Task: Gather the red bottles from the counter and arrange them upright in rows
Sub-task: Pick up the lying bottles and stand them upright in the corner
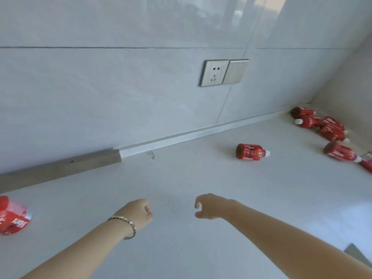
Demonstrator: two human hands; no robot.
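One red juice bottle with a white cap lies on its side alone on the white counter, right of centre. Several more red bottles lie tumbled in the far right corner, and another lies near the right edge. At the left edge sits a red bottle, partly cut off by the frame. My left hand, with a bracelet on the wrist, hovers over the counter with its fingers curled and holds nothing. My right hand is beside it, fingers loosely apart and empty. Both hands are well short of the lone bottle.
A tiled wall runs behind the counter with a silver socket and a switch plate. A grey strip lines the wall base at the left. A side wall closes off the right corner.
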